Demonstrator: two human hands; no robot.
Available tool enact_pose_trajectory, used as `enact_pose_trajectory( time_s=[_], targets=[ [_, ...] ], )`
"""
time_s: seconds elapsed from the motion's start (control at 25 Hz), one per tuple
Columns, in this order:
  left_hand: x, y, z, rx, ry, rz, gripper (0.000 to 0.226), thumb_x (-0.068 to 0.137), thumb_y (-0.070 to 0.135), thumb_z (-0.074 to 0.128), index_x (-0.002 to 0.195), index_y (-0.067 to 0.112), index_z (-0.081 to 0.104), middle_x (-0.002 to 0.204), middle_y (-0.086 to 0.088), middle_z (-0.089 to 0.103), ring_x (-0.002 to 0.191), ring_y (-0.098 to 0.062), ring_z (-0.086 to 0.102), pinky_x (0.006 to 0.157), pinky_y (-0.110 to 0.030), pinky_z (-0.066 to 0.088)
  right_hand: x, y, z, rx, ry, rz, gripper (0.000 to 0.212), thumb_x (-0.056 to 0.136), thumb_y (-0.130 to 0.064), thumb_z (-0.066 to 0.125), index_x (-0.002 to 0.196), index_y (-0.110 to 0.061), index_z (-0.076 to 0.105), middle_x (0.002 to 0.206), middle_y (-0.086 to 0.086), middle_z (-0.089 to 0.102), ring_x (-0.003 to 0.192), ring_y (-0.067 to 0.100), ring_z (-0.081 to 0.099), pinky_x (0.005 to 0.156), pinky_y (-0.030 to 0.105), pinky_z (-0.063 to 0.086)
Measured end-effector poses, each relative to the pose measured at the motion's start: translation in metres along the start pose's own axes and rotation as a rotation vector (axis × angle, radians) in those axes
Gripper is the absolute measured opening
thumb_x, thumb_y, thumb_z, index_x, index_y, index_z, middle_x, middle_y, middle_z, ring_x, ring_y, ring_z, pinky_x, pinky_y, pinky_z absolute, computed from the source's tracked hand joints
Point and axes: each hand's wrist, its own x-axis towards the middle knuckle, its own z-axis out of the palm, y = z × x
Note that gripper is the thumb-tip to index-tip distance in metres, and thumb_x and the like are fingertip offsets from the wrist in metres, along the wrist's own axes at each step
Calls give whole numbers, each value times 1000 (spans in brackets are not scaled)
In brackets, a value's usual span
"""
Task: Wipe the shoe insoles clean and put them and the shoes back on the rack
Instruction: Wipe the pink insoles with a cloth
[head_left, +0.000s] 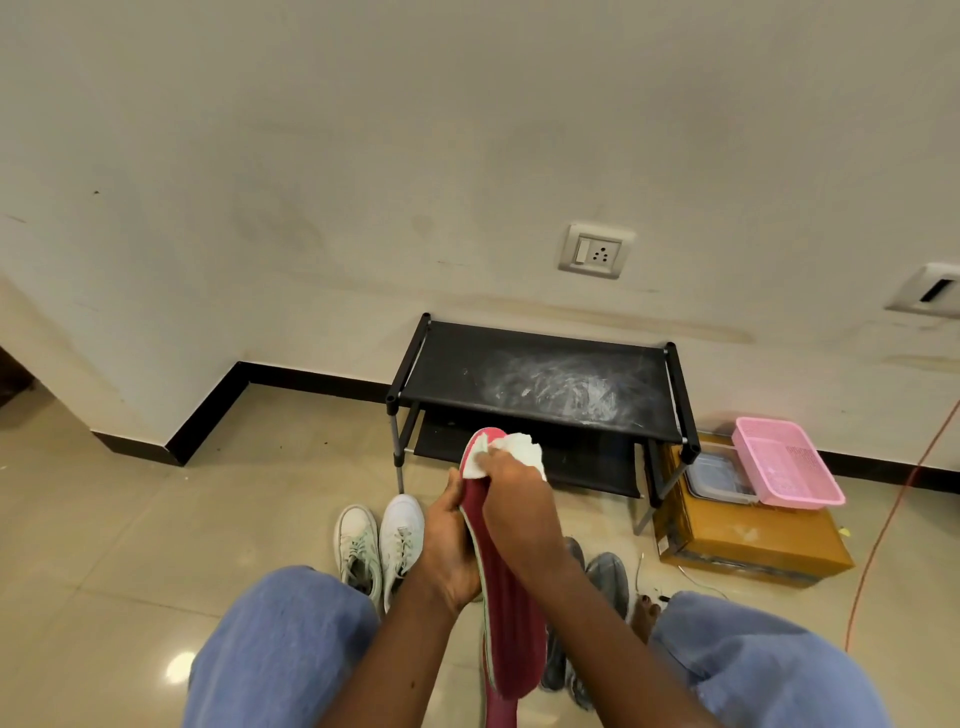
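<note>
Red insole with a pale green edge, held toe-end up between the knees, in front of the black rack. Left hand grips its left edge mid-length. Right hand clutches a crumpled white cloth, pressed on the toe end. White sneakers on floor, left side. Grey shoes on floor behind the right forearm. Rack top shelf has a white dusty smear.
</note>
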Motion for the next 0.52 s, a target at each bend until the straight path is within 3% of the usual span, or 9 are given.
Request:
enact_pose_trajectory(
  time_s=[0.2, 0.32, 0.4, 0.44, 0.52],
  targets=[
    [3, 4, -12, -13, 61, 68, 59, 99, 48, 28, 99, -1, 61, 80, -20, 72, 67, -30, 71, 58, -38, 58, -35, -10, 2, -1, -159, -18, 33, 92, -4, 39, 115, -10, 63, 115, 7, 64, 107, 22, 58, 96, 30, 44],
    [1, 3, -9, 42, 87, 59, 60, 98, 48, 28, 96, -1, 62, 74, -18, 71, 61, -28, 70, 53, -34, 58, -30, 1, -8, 74, -126, 51, 28, 88, -1, 48, 101, -10, 71, 103, 7, 70, 91, 17, 62, 81, 18, 46],
    [-1, 3, -6, 47, 77, 38, 61, 98, 50, 27, 97, -1, 61, 73, -20, 71, 59, -30, 70, 49, -37, 58, -19, 9, -13, 288, 62, 206, 23, 84, 2, 54, 91, -8, 74, 93, 10, 72, 75, 13, 62, 60, 9, 41],
    [-1, 3, -6, 48, 72, 36, 61, 98, 51, 27, 98, 0, 61, 73, -20, 71, 59, -31, 70, 48, -38, 57, -14, 14, -14, 354, 199, 273, 27, 84, 6, 50, 92, -6, 73, 92, 11, 72, 72, 13, 61, 56, 8, 41],
    [0, 2, -6, 53, 77, 44, 61, 97, 52, 29, 99, 0, 62, 76, -19, 72, 61, -31, 70, 51, -37, 58, -6, 15, -10, 319, 385, 242, 34, 84, 12, 42, 100, -2, 69, 100, 13, 70, 85, 18, 65, 71, 12, 49]
  ],
)
